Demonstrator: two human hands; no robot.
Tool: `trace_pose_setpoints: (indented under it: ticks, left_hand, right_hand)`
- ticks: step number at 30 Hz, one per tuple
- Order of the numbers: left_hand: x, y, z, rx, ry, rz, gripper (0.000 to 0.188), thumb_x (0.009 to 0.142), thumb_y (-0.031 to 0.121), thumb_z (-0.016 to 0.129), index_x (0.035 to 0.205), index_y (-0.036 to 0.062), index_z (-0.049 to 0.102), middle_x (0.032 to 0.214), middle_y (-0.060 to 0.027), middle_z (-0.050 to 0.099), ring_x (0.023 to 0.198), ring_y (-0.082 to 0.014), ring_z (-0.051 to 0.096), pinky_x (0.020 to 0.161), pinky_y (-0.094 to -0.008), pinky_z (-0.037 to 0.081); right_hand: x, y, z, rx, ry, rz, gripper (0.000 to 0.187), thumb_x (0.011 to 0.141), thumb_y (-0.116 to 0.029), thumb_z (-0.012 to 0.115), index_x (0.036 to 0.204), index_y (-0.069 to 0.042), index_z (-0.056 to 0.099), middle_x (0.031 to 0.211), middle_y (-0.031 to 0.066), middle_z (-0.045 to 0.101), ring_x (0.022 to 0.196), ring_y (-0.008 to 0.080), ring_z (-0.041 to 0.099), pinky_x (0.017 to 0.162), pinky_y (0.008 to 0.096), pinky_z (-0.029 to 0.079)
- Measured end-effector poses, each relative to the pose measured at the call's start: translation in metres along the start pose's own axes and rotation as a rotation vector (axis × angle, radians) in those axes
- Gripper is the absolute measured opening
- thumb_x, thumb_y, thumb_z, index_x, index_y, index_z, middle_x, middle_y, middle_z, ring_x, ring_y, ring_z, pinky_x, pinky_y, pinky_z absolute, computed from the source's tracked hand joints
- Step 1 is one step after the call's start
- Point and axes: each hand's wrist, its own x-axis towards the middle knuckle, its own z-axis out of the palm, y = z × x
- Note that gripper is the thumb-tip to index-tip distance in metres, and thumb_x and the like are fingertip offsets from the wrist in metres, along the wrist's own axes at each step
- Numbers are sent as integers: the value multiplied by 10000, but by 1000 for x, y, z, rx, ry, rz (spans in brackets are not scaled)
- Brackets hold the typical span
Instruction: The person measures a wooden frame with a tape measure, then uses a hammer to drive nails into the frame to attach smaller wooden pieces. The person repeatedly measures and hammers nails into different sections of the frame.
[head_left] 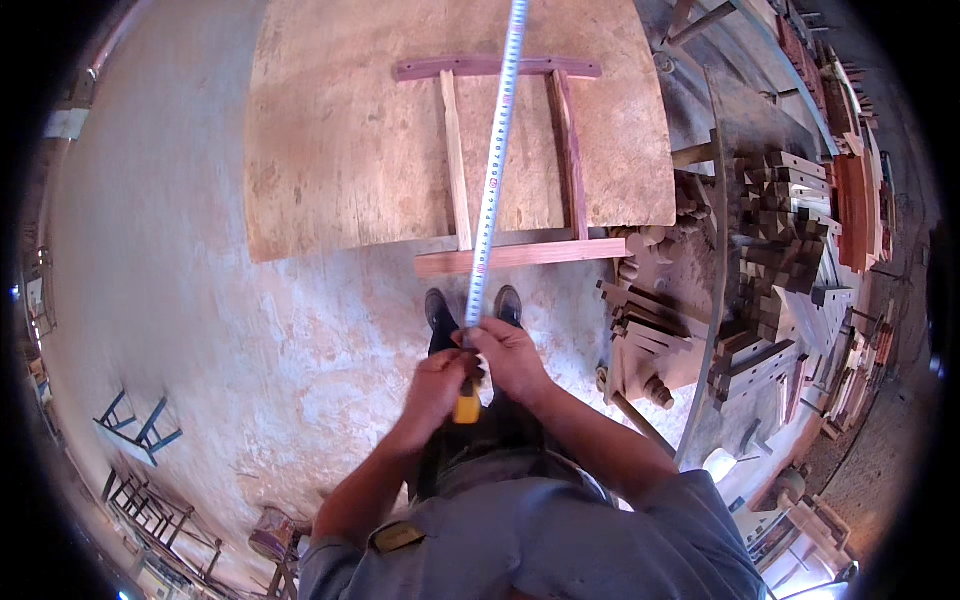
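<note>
A yellow and black tape measure (467,404) is held in front of my body. Its case sits in my left hand (436,388), with the fingers closed round it. My right hand (512,362) is closed on the white metal blade (490,190) close to the case. That blade runs far out ahead and passes over a wooden frame (520,256), which has two crosspieces and two rails between them. The frame lies on a plywood board (340,150), its near crosspiece jutting past the board's edge. Where the blade ends lies outside the view.
At right, a bench (712,290) carries stacked cut wood pieces (785,240), and more timber (655,320) is piled low beside it. My shoes (509,305) stand just short of the board. Small dark stands (140,430) are on the floor at far left.
</note>
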Motion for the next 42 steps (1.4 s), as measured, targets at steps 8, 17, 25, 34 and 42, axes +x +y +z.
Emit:
trace_pose_setpoints:
  ticks: [8,17,25,34,42]
  left_hand:
    - [9,-15,23,359,-194,54,390,980,306,487,1146,-30,594,967,-100,650,848,-138,617,749,-288,507]
    - [5,-13,-52,165,203,-24,399,954,313,508,1186,-5,572,958,-129,658,789,-177,650,698,-279,517]
    - [4,-26,-55,123,258,-38,391,948,313,527,1170,-6,580,918,-119,651,764,-173,639,693,-276,513]
    - [1,-36,-60,173,261,-41,402,956,311,522,1192,-12,559,916,-118,649,770,-169,638,695,-279,517]
    - [8,-53,-87,148,239,-37,450,945,361,525,1216,2,539,944,-105,635,776,-166,625,699,-279,507]
  right_hand:
    - [-21,1,-104,66,28,77,246,976,-234,490,851,-57,607,731,42,645,594,110,591,506,244,453]
    - [-56,-17,-210,-446,259,125,248,949,-236,526,836,-36,620,657,5,598,539,75,526,505,232,426]
    - [-57,-37,-243,-582,294,127,242,947,-227,530,856,-22,620,656,9,589,558,81,538,532,244,451]
    - [-62,-51,-246,-744,322,161,275,945,-250,527,857,-6,617,653,27,600,562,91,552,550,258,472]
    - [-63,-66,-248,-877,338,80,316,927,-277,521,857,17,615,664,130,613,619,244,615,623,359,491]
